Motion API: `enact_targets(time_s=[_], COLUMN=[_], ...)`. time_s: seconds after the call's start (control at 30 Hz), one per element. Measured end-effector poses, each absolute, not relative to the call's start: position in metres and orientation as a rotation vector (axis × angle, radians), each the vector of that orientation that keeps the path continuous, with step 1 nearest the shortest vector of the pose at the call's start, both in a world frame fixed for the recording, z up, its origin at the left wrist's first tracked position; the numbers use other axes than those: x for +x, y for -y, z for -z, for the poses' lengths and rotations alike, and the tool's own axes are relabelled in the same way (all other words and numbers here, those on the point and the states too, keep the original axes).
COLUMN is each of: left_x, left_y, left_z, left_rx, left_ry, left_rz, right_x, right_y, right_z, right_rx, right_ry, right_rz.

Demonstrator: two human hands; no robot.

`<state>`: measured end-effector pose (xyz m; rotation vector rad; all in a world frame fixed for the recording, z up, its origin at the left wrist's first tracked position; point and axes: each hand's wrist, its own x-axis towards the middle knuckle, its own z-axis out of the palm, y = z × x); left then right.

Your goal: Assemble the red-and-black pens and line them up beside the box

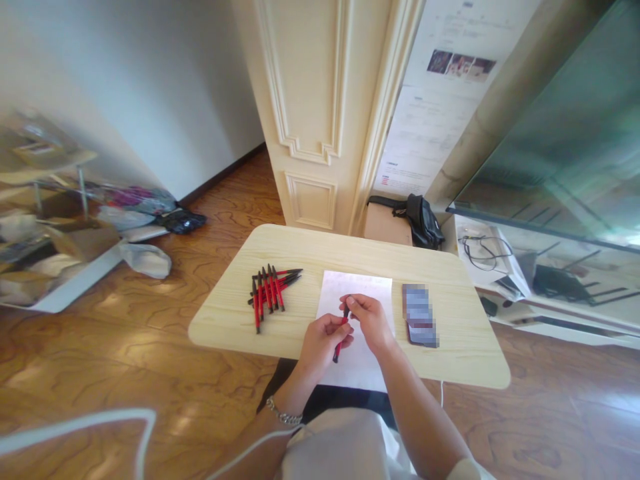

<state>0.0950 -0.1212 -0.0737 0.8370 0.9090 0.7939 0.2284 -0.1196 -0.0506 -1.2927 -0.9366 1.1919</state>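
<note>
A red and black pen (338, 349) is held between my two hands above a white sheet of paper (357, 283). My left hand (320, 343) closes its fingers around the red barrel. At the upper black end, my right hand (369, 320) pinches the pen with thumb and fingertips. On the table's left side lies a pile of several similar red and black pens (270, 291), some crossing over others. Right of the paper, a phone (421, 315) with a blurred screen rests flat.
The pale wooden table (225, 307) has rounded corners. Behind it stand a cream panelled door (310, 133) and a black bag (423, 220) on a box. A large dark screen (565, 147) is at the right. Cluttered boxes (80, 237) fill the left side. A white cable (75, 423) crosses the lower left.
</note>
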Motion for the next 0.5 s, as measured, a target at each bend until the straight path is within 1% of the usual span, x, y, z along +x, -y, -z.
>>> enact_targets(time_s=[0.27, 0.5], left_x=[0.099, 0.099], left_y=[0.122, 0.122], left_z=[0.081, 0.084], left_rx=[0.92, 0.944], left_ry=[-1.015, -1.015], left_rz=[-0.882, -0.894], right_x=[0.225, 0.221], right_y=[0.117, 0.117], right_z=[0.057, 0.061], right_rx=[-1.449, -1.475], right_ry=[0.906, 0.875], right_rz=[-1.008, -0.981])
